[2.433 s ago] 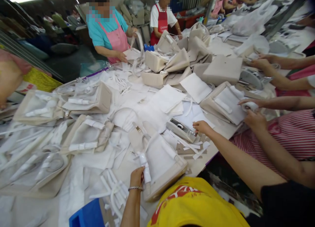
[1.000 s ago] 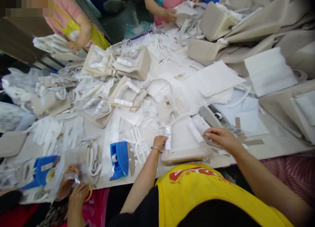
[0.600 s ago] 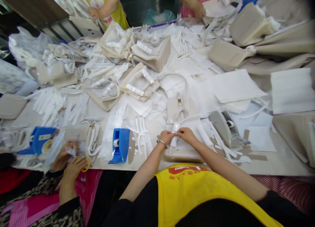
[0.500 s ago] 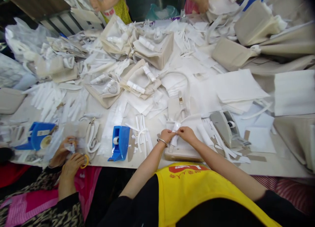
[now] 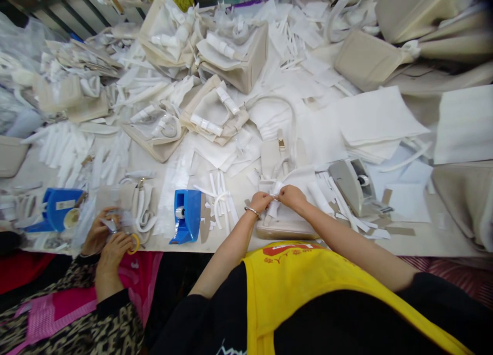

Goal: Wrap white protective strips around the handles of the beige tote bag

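crowded desk [image 5: 454, 239], strewn with beige and white pieces, stretches before me in a shared workroom. my yellow apron [image 5: 308, 278] meets its front edge. directly beyond the apron lies a beige bag [image 5: 287, 228], where my left hand [image 5: 262, 203], a bracelet [image 5: 252, 211] at its wrist, and my right hand [image 5: 292, 197] pinch the white wrapping [image 5: 272, 209] on top, fingertips nearly meeting. a gray tape dispenser [image 5: 352, 188] sits to the right of the bag, and a blue tape dispenser [image 5: 187, 216] to its left, beside white strips [image 5: 221, 198]. farther left, a co-worker's hands [image 5: 115, 248] are close together near a yellow ring [image 5: 134, 243]. past the white wrapping, a gold buckle [image 5: 281, 143] shows below a looped handle [image 5: 290, 108]. farther back, a bag with white-wrapped grips [image 5: 217, 108] lies left of center, across from a stack of white sheets [image 5: 379, 118]. at the far right, more beige bags [image 5: 367, 62] are heaped; at the far left, clear plastic [image 5: 19, 36] bunches near a barred rack [image 5: 73, 13].
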Demonstrator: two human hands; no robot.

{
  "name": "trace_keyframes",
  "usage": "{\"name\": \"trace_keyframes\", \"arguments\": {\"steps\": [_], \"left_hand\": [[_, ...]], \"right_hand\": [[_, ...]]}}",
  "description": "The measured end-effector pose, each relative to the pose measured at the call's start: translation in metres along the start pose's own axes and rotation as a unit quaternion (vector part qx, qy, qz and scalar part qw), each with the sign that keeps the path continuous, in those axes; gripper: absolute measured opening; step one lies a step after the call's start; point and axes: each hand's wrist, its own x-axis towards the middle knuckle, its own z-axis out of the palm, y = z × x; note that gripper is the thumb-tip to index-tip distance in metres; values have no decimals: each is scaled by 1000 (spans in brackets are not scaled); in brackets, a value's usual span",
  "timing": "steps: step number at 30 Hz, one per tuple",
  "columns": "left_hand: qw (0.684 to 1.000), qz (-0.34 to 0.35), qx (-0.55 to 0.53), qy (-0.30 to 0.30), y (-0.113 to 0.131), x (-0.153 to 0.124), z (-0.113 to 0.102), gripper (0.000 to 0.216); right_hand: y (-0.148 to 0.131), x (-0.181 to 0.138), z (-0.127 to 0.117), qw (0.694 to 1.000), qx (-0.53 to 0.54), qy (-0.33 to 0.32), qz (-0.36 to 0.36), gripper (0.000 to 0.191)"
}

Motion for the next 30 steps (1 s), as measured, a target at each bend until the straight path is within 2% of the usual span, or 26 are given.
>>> {"name": "trace_keyframes", "arguments": {"steps": [3,6,8,14,18,21,25,30], "left_hand": [[1000,-13,1,11,-1,1,1,36],[999,-35,-2,15,1,3,1,37],[999,-41,1,8,3,4,2,36],[996,-19,87,27,7,6,6,34],[995,-9,98,29,5,8,8,31],[996,-11,88,24,3,10,8,31],[999,-28,42,10,2,9,6,32],[987,-24,-155,-47,3,1,-4,35]], "right_hand": [[7,2,3,999,23,-7,-39,24],[16,4,2,995,51,-38,-82,11],[20,4,0,993,63,-55,-84,6],[22,-6,4,998,64,-12,-8,13],[26,-7,9,997,73,20,30,16],[32,-3,11,995,79,5,59,23],[38,2,11,991,132,-21,-21,16],[34,6,9,983,153,17,-104,17]]}}
